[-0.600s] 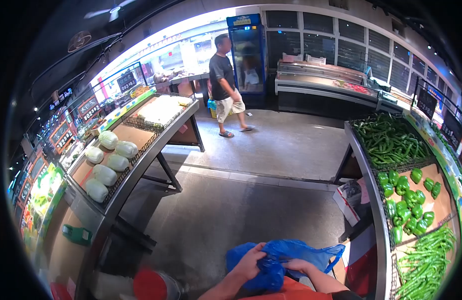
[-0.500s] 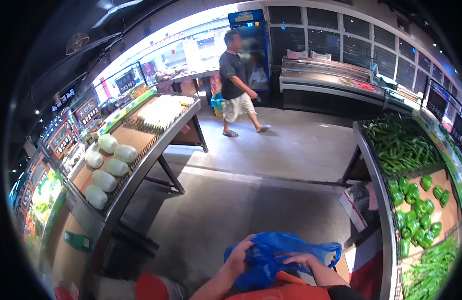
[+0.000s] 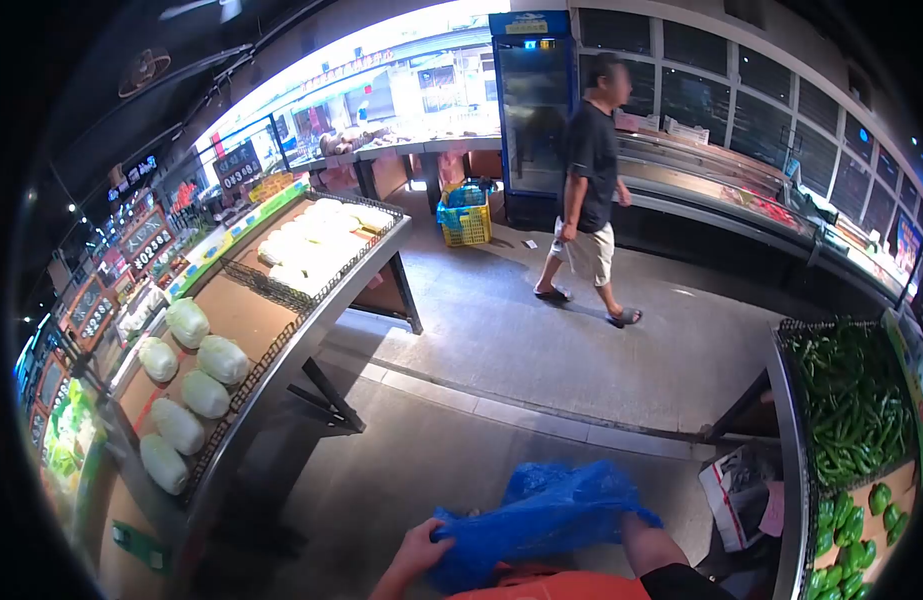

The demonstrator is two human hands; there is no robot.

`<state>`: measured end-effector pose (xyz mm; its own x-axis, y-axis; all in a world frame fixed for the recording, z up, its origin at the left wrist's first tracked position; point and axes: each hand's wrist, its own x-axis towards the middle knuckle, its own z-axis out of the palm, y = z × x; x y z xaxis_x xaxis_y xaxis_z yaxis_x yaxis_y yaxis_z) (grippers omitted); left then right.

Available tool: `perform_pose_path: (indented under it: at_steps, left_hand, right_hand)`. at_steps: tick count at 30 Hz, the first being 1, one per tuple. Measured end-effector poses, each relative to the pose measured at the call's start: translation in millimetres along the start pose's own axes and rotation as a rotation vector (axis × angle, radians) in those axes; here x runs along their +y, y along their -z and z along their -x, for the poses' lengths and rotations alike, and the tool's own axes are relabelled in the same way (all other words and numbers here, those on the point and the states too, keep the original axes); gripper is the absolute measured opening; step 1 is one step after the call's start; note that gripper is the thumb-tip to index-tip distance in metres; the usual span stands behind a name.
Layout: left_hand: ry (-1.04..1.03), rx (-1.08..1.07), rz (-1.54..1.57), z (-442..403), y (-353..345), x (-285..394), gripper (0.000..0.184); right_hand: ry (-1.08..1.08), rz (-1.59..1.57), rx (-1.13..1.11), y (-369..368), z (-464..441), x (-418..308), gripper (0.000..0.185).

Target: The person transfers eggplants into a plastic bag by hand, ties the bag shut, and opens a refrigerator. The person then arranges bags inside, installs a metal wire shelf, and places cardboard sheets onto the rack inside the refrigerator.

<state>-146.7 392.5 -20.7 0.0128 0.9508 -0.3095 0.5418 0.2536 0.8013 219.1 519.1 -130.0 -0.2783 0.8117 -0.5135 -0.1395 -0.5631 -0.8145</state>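
Observation:
A blue plastic bag [image 3: 541, 525] is stretched between my hands, low in front of my body. My left hand [image 3: 419, 551] pinches the bag's left edge with its fingers closed. On the other side, my right forearm [image 3: 651, 545] reaches up to the bag's right end. The thin blue plastic covers my right hand, so its fingers are hidden. Whether anything lies inside the bag cannot be made out.
To the left, a stand [image 3: 321, 320] bears several pale cabbages [image 3: 203, 394]. A bin on the right holds green chili peppers [image 3: 846, 400], with green bell peppers [image 3: 849, 525] nearer me. Ahead, a person [image 3: 589, 190] walks past a drinks fridge [image 3: 534, 125] and a yellow basket [image 3: 465, 226].
The blue bag has been spread wider, and my right hand has gone from visible to covered by it. The walking person has moved right. My view has shifted.

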Motion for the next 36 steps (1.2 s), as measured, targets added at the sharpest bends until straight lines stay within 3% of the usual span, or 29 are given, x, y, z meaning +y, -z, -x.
perform_pose_path:
  at_steps: [4,7,10,13,15,17,20,24,32,36]
  left_hand:
    - [-0.045,0.219,0.135,-124.5,34.0,1.4,0.021]
    - [-0.276,0.446,0.339,-214.1,72.5,46.2,0.018]
    - [-0.478,0.476,0.428,-272.8,110.6,104.1,0.017]
    - [-0.578,0.477,0.502,-341.2,118.1,120.1,0.018]
    - [-0.546,0.357,0.484,-389.5,114.4,124.1,0.019]
    - [-0.276,0.114,0.431,-440.0,95.1,105.6,0.019]
    - [-0.301,0.068,0.393,-515.7,68.3,101.8,0.021]
    - [-0.150,0.039,0.351,-629.3,68.5,121.0,0.023]
    - [-0.165,0.100,0.679,-800.2,113.6,189.7,0.017]
    - [-0.120,0.216,0.552,-871.2,131.9,189.5,0.021]
  right_hand:
    - [0.034,-0.022,0.079,-3.3,-93.8,-52.8,0.053]
    - [0.059,-0.050,0.169,0.4,-144.5,-103.1,0.052]
    - [0.076,-0.106,0.265,15.9,-174.5,-146.6,0.051]
    - [0.091,-0.181,0.353,30.5,-202.5,-176.3,0.051]
    - [0.093,-0.236,0.400,39.4,-230.0,-189.7,0.051]
    - [0.087,-0.291,0.433,49.8,-265.5,-195.6,0.050]
    - [0.073,-0.360,0.447,64.4,-334.6,-202.5,0.050]
    - [0.059,-0.418,0.412,86.0,-443.7,-235.5,0.049]
    - [0.175,-0.416,0.316,124.4,-652.4,-389.6,0.049]
    - [0.264,-0.414,0.320,126.2,-750.8,-440.6,0.049]
